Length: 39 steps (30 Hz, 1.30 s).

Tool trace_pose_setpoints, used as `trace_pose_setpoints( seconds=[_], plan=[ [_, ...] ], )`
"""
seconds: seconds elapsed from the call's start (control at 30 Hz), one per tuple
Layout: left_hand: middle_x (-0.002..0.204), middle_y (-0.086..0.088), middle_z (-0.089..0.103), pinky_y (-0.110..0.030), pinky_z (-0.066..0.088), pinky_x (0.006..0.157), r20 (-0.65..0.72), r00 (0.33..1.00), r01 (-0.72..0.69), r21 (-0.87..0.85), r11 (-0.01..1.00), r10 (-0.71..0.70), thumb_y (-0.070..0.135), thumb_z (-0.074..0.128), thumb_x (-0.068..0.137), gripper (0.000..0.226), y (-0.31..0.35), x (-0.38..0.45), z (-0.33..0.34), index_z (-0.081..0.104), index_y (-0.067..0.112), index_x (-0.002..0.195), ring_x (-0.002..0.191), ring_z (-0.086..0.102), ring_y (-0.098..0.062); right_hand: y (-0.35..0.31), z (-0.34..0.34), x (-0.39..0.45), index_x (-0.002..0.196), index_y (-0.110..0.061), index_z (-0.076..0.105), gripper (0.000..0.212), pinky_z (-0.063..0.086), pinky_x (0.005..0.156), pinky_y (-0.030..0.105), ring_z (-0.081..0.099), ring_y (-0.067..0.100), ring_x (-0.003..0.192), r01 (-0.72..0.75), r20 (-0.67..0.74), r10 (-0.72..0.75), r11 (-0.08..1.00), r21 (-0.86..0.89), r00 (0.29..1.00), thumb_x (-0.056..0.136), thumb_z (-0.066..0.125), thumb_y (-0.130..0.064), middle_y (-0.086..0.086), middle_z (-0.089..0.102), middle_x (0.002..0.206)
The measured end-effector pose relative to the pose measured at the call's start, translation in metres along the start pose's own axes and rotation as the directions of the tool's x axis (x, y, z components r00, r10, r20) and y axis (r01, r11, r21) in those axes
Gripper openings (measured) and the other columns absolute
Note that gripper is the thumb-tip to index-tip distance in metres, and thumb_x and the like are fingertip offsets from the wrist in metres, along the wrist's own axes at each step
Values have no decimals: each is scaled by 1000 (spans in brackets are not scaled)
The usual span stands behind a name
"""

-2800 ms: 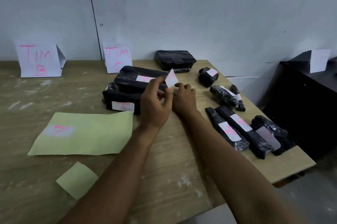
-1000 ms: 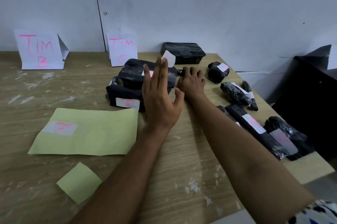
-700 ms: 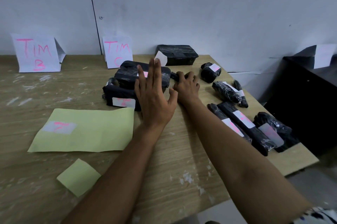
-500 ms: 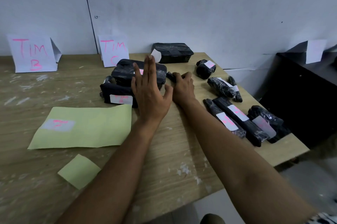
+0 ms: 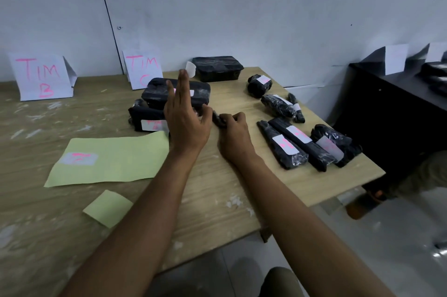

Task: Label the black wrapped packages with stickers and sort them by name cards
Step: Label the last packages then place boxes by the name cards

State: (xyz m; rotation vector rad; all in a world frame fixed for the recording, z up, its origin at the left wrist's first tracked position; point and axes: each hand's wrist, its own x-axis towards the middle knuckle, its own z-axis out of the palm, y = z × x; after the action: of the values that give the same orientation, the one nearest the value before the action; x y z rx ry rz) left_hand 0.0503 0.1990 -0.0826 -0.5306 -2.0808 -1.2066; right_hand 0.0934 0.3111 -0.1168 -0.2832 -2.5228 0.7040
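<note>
We kept our left hand [image 5: 185, 125] flat, blank sticker [image 5: 190, 71] on its fingertip, while our right hand's [image 5: 233, 136] fingers clamped the small black package [image 5: 217, 119]; press the sticker down squarely there.

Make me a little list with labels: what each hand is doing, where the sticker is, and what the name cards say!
left hand: raised, fingers straight, blank white sticker stuck to a fingertip
right hand: fingers curled round a small black package on the table
name cards: TIM B and TIM C, standing by the wall
unlabelled box: at the back of the table
</note>
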Motion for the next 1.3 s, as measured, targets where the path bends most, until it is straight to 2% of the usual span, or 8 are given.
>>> trace_pose_setpoints(
  seconds=[0.23,0.37,0.5,0.63,0.8,0.93,1.07,1.3],
  plan=[
    [133,-5,57,-31,46,99,-73,994,-91,-182,979,79,7,55,84,62,16,-12,-14,43,1,144,118,56,-22,-12,-22,-46,124,-7,63,43,44,87,29,56,28,93,-115,-4,116,984,139,993,81,65,-9,11,51,104],
    [131,-3,58,-32,49,99,-27,997,-83,-280,956,79,8,53,86,54,25,-26,-20,49,0,139,118,58,-14,-16,-36,-77,119,-14,68,43,45,80,29,58,22,88,-89,-14,92,985,145,996,76,72,-17,6,55,97],
    [126,-5,64,-17,49,89,21,999,-26,-334,942,35,-1,57,86,56,28,-45,-32,49,4,141,113,60,-4,-14,-45,-94,121,-18,66,48,45,80,27,57,17,89,-94,20,92,984,151,996,75,77,-28,-1,56,94],
    [119,-4,68,-19,53,81,116,991,111,-399,910,-70,2,56,88,50,26,-54,-40,53,12,137,104,68,-10,-13,-47,-95,124,-18,61,59,41,78,24,54,14,91,-122,26,119,970,210,993,73,81,-39,-6,54,93],
    [84,-4,73,-28,56,74,298,913,399,-506,765,-278,-2,57,91,19,34,-52,-41,69,8,103,79,73,-16,-15,-50,-95,122,-22,61,49,38,68,10,53,4,85,-174,-5,188,921,348,982,81,74,-45,-6,58,96],
    [68,7,72,-19,54,67,370,886,448,-536,715,-278,-5,56,91,16,43,-53,-43,69,2,97,70,71,-9,-17,-51,-96,115,-28,62,46,50,69,25,61,10,80,-238,4,290,778,582,957,79,68,-58,-2,65,91],
    [69,14,70,-9,47,64,404,892,403,-508,761,-203,-6,56,91,15,51,-57,-46,70,-2,96,68,67,3,-24,-64,-98,110,-19,66,37,47,61,20,58,5,70,-227,56,290,597,769,955,83,74,-43,0,68,85],
    [66,9,70,-13,50,66,495,855,436,-519,735,-157,-3,51,95,23,54,-57,-53,69,8,87,67,66,0,-25,-66,-99,95,-16,65,21,48,57,23,55,6,62,-180,10,303,539,823,953,81,79,-22,-1,62,73]
  ],
)
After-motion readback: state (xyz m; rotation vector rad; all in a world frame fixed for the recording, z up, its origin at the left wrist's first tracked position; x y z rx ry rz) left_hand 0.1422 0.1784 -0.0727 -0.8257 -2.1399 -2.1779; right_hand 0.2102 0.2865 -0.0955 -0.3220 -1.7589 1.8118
